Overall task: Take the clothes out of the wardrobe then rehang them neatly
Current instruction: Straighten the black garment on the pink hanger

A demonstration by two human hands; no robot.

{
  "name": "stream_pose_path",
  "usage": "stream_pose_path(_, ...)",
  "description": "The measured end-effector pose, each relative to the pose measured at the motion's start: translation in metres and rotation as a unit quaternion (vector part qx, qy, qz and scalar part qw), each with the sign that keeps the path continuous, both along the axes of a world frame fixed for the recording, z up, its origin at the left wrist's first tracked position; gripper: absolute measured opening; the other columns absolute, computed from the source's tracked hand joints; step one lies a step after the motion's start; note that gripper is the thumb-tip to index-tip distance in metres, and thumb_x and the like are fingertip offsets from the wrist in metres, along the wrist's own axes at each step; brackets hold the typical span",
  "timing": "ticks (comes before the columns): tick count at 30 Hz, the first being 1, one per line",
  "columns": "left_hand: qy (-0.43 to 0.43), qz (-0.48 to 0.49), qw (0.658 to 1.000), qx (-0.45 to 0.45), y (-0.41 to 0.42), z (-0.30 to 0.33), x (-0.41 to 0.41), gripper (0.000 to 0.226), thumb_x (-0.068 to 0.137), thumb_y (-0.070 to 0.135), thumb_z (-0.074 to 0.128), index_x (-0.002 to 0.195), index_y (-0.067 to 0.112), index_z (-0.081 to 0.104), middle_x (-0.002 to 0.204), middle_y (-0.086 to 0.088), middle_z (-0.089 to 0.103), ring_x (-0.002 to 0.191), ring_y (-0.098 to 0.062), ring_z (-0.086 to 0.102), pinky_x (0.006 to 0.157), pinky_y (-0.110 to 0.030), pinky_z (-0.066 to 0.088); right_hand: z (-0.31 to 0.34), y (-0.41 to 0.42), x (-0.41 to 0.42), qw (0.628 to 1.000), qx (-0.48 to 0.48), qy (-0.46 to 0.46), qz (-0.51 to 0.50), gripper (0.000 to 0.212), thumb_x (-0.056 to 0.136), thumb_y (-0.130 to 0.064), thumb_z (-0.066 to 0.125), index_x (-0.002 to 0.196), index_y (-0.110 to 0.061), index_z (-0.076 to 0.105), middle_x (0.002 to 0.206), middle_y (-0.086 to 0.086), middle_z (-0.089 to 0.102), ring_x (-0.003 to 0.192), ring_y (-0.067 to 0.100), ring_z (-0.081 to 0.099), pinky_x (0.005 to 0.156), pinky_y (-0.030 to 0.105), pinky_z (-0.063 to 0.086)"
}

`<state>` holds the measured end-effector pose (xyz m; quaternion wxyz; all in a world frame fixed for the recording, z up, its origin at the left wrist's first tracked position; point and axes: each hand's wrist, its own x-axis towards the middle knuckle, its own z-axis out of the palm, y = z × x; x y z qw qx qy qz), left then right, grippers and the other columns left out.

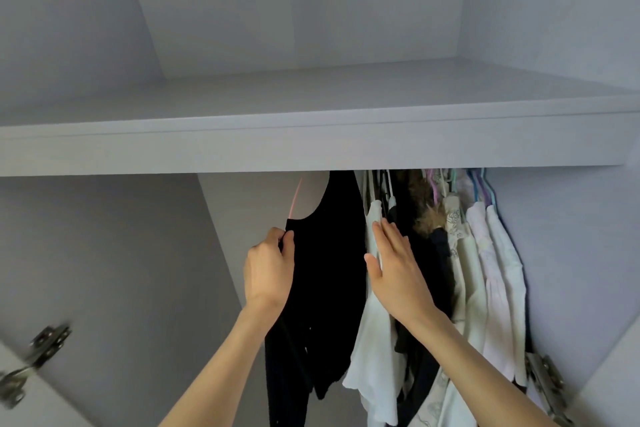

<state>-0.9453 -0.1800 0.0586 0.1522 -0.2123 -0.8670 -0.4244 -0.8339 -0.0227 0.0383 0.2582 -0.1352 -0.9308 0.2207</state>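
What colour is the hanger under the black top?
Pink; the hanger shows above the black top in the head view.

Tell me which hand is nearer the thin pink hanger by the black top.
Left. The left hand pinches the black top's shoulder just below the thin pink hanger. The right hand lies flat against the pale hanging clothes, across the black top.

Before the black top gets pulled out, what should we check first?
1. Left hand pinches the black top at its shoulder: ok.
2. Right hand lies flat on the white top, holding the neighbours back: ok.
3. Pink hanger is inside the black top: ok.
4. Hanger hook is free of the rail: cannot tell, the shelf hides it.
5. Space left of the black top is free: ok.
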Motion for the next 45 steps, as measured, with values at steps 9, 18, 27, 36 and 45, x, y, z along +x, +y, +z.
stream_pose_path(9, -0.020, 0.025, 0.999, -0.043, -0.061, -0.039, 0.051, 0.022, 0.097, 0.027, 0.046, 0.083, 0.012, 0.056, 0.046, 0.002, 0.045, 0.038, -0.016, 0.035, 0.043, -0.027, 0.029, 0.028, -0.074, -0.016, 0.982, -0.169, 0.033, 0.082, 0.052, 0.098, -0.020, 0.042, 0.146, -0.011, 0.023, 0.143, 0.002, 0.042, 0.135, 0.022, 0.032, 0.112, 0.028, 0.023)
stream_pose_path(18, -0.038, 0.064, 0.993, -0.092, -0.124, -0.049, 0.088, 0.024, 0.096, 0.033, 0.046, 0.082, 0.015, 0.054, 0.049, 0.005, 0.042, 0.047, -0.018, 0.039, 0.051, -0.030, 0.039, 0.047, -0.152, -0.061, 0.786, -0.606, -0.064, 0.104, 0.010, 0.096, -0.014, 0.048, 0.102, -0.006, 0.049, 0.105, 0.013, 0.054, 0.092, 0.025, 0.062, 0.081, 0.036, 0.052)
stream_pose_path(27, -0.118, 0.030, 0.988, -0.095, -0.210, -0.064, 0.106, 0.032, 0.097, 0.037, 0.040, 0.099, 0.015, 0.064, 0.090, 0.001, 0.062, 0.080, -0.012, 0.057, 0.074, -0.022, 0.044, 0.023, -0.196, -0.037, 0.766, -0.588, -0.231, 0.119, 0.005, 0.090, -0.014, 0.057, 0.091, -0.010, 0.059, 0.080, 0.005, 0.062, 0.056, 0.012, 0.042, 0.052, 0.022, 0.033)
stream_pose_path(36, -0.035, 0.167, 0.971, -0.166, -0.321, -0.076, 0.131, 0.057, 0.095, 0.047, 0.039, 0.145, 0.023, 0.027, 0.149, 0.001, 0.030, 0.139, -0.022, 0.023, 0.110, -0.037, 0.022, 0.012, -0.240, 0.003, 0.904, -0.293, -0.196, 0.241, 0.019, 0.086, -0.035, 0.064, 0.080, -0.016, 0.064, 0.071, -0.007, 0.056, 0.069, 0.006, 0.050, 0.061, 0.019, 0.037)
stream_pose_path(45, 0.051, 0.245, 0.946, -0.204, -0.383, -0.092, 0.218, 0.066, 0.095, 0.058, 0.015, 0.072, 0.019, 0.063, 0.064, 0.009, 0.052, 0.058, -0.014, 0.050, 0.063, -0.029, 0.044, 0.012, -0.306, 0.045, 0.885, -0.240, -0.155, 0.368, 0.028, 0.087, -0.038, 0.059, 0.082, -0.013, 0.069, 0.068, 0.003, 0.060, 0.067, 0.009, 0.051, 0.068, 0.021, 0.041)
